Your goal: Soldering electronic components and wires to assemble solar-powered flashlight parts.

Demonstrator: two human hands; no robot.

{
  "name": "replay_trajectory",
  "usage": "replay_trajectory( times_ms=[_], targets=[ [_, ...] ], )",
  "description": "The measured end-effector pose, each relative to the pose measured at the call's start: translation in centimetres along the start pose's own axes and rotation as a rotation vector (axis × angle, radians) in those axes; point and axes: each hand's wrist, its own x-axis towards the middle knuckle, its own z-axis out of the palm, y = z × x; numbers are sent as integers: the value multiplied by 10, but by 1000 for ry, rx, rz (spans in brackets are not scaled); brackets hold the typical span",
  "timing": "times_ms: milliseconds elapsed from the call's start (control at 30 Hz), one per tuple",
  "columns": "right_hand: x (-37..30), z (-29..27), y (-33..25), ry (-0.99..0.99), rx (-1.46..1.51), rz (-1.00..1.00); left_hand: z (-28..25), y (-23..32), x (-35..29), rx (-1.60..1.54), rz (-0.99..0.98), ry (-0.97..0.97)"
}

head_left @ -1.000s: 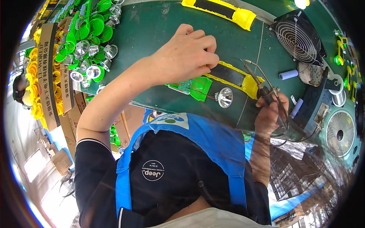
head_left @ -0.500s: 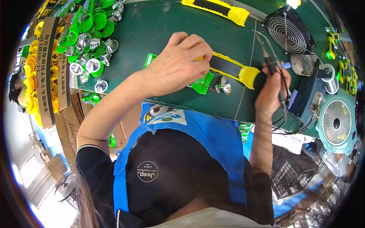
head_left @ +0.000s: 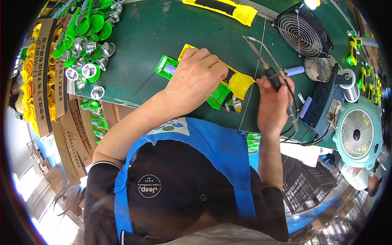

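My left hand [head_left: 200, 75] is curled closed over a yellow plastic casing half [head_left: 241, 85], whose ends show on both sides of it. Beneath this piece lies a green casing half [head_left: 219, 96] with a bluish cylindrical cell [head_left: 170, 69] at its left end and a shiny reflector cup [head_left: 236, 104] by its right end. A thin dark wire trails leftward from the green part. My right hand [head_left: 272, 104] grips a black-handled soldering iron [head_left: 271, 76], its metal tip angled up and left, above the bench. My left fingertips are partly hidden.
Green casings with reflectors [head_left: 88, 70] pile up on the left, by cardboard boxes [head_left: 45, 77] and yellow parts. Another yellow casing half [head_left: 245, 15] lies at the far side. On the right are a square fan [head_left: 302, 32], loose cells [head_left: 295, 70], a soldering station [head_left: 324, 102] and a teal fan [head_left: 356, 134].
The yellow casing half in my left hand has shifted left and down over the green one. My right hand has moved left with the soldering iron. The whole view has shifted slightly.
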Motion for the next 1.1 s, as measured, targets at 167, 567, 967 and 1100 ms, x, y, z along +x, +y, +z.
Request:
replay_trajectory(
  times_ms=[167, 567, 967, 1100],
  targets=[
    [14, -34, -42, -122, -170, 217, 0, 7, 8, 130, -28, -112],
    [30, -24, -56, -243, -597, 383, -6, -4, 21, 34, -11, -252],
    [34, -22, -57, -260, -552, 412, -4, -2, 23, 100, -13, -277],
    [35, -20, -59, -291, -593, 377, -4, 0, 22, 99, -27, -271]
  ],
)
